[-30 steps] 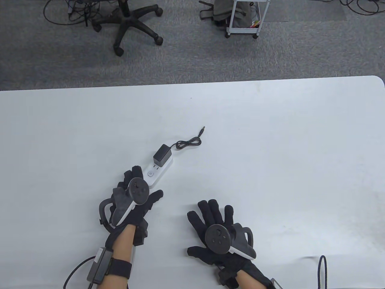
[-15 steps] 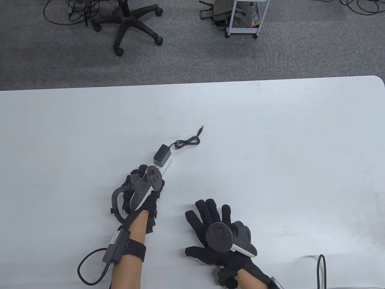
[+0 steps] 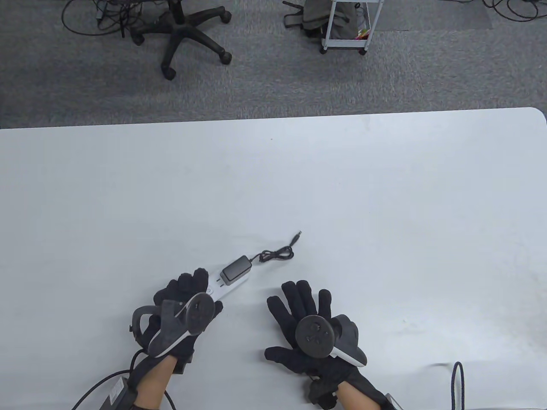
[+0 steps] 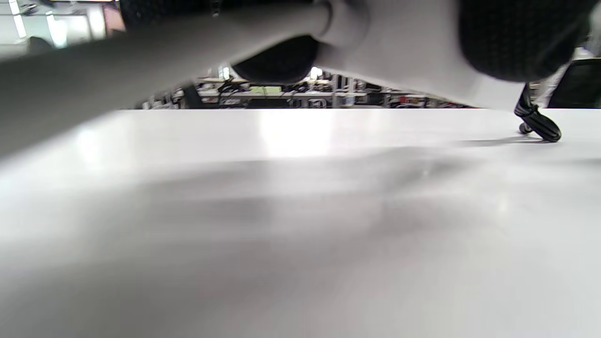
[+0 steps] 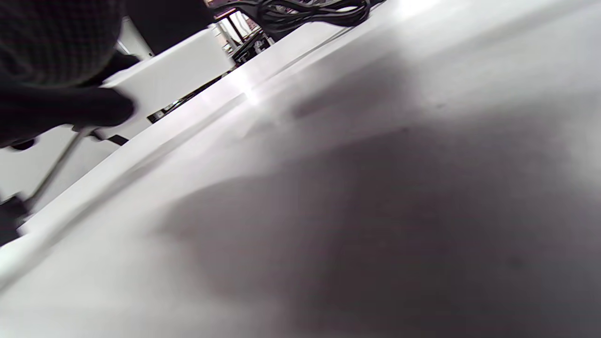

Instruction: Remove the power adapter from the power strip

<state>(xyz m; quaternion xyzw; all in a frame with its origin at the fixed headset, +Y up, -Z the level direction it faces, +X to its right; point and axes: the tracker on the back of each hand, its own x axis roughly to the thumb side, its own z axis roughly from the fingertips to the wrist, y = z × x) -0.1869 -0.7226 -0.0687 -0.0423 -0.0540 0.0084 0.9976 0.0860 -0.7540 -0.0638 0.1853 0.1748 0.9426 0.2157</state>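
A white power strip (image 3: 230, 285) lies near the table's front, with a dark power adapter (image 3: 236, 268) plugged into its far end. The adapter's black cable (image 3: 277, 253) curls off to a barrel plug (image 3: 296, 237). My left hand (image 3: 192, 294) grips the strip's near end; in the left wrist view the strip (image 4: 413, 51) sits under my gloved fingers (image 4: 516, 37). My right hand (image 3: 301, 305) lies flat and spread on the table, to the right of the strip and apart from it. The strip also shows in the right wrist view (image 5: 164, 80).
The white table (image 3: 384, 192) ends at its far edge, with grey carpet beyond. An office chair base (image 3: 183, 34) and a small cart (image 3: 348, 25) stand on the floor. A black cable loop (image 3: 458, 384) lies at the front right.
My left hand took hold of the power strip and pulled it toward the front edge, turning it. The adapter and cable came along. My right hand barely moved.
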